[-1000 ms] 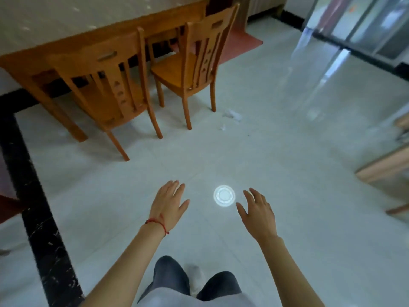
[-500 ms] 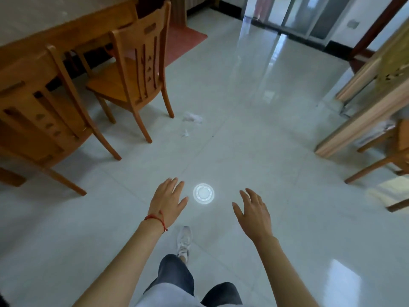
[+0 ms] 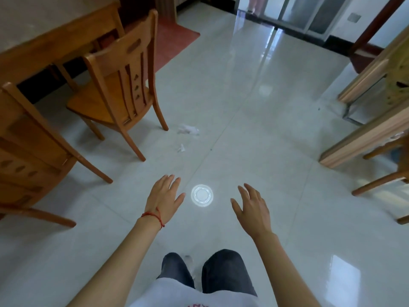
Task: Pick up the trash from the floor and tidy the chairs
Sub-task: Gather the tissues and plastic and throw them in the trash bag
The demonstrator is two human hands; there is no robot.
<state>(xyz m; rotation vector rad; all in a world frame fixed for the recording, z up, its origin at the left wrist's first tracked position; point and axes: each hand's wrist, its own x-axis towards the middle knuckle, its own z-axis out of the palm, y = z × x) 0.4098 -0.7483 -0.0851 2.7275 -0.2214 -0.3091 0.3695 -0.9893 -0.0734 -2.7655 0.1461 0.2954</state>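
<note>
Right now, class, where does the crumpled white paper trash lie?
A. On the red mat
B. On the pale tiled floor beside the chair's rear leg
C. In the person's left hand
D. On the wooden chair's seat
B: the crumpled white paper trash lies on the pale tiled floor, just right of the wooden chair.

The floor [image 3: 254, 120] is pale glossy tile, smooth enough to mirror the light. Both chairs, the nearer one [image 3: 33, 156] and the farther one [image 3: 124, 85], and the table [image 3: 51, 38] frame are varnished orange-brown wood with a soft sheen. The scraps of trash [image 3: 188, 130] look like thin crumpled white paper, and the wrist cord [image 3: 153, 216] is red thread.
</note>
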